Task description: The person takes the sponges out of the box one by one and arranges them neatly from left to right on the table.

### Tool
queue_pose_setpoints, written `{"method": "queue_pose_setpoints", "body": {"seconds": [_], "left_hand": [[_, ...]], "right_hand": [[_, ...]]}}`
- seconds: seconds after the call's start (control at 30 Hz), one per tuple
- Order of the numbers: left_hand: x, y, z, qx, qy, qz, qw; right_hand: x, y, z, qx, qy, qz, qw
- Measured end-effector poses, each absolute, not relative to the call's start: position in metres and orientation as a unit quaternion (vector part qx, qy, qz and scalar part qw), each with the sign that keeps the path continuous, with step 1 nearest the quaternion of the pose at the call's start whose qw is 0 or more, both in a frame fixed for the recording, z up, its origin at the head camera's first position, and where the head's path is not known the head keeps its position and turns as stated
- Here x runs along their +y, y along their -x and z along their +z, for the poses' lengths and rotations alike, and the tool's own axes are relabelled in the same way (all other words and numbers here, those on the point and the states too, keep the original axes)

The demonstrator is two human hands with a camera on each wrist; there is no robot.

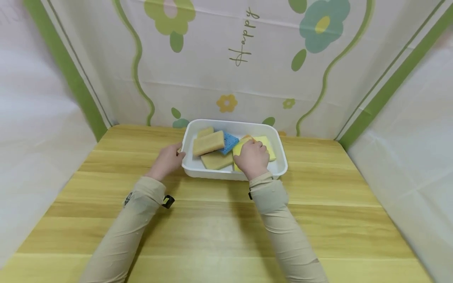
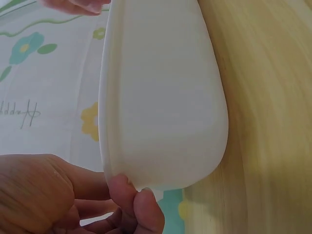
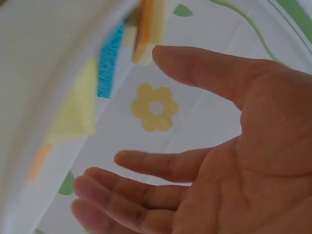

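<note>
This looks like a small curtained-off work booth; the room beyond it is hidden. A wood-grain counter spreads from the centre of the head view down to 6 o'clock, with pale cloth hung round it: a back sheet at 12 o'clock, a left sheet at 9 and a right sheet at 3. Green bands slope down at 10 and 2 o'clock. The back sheet is creased, homely printed fabric, with flowers, winding vines and the word "Happy" turned sideways. Both wrist views show floral print too.
</note>
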State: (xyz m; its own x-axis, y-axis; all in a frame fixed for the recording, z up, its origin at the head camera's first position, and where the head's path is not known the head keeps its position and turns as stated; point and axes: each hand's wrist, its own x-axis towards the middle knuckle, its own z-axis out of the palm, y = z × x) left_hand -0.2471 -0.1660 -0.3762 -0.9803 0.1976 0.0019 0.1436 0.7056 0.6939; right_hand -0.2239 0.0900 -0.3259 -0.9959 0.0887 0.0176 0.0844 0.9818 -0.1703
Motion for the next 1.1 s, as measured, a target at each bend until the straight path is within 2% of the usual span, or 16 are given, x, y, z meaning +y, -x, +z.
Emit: {"method": "queue_pose_setpoints", "body": {"seconds": [0.37, 0.67, 1.1], "left_hand": [[-0.166, 0.248, -0.376, 0.931, -0.094, 0.349, 0.056], [-0.168, 0.248, -0.376, 0.935, -0.105, 0.334, 0.053], [-0.167, 0.247, -0.372, 0.932, -0.098, 0.341, 0.07]], "right_hand": [[0.082, 0.235, -0.355, -0.996, 0.086, 0.024, 0.007], [0.069, 0.243, -0.362, -0.995, 0.086, -0.043, -0.004], [0.068, 0.25, -0.365, -0.997, 0.062, -0.05, 0.002]]}}
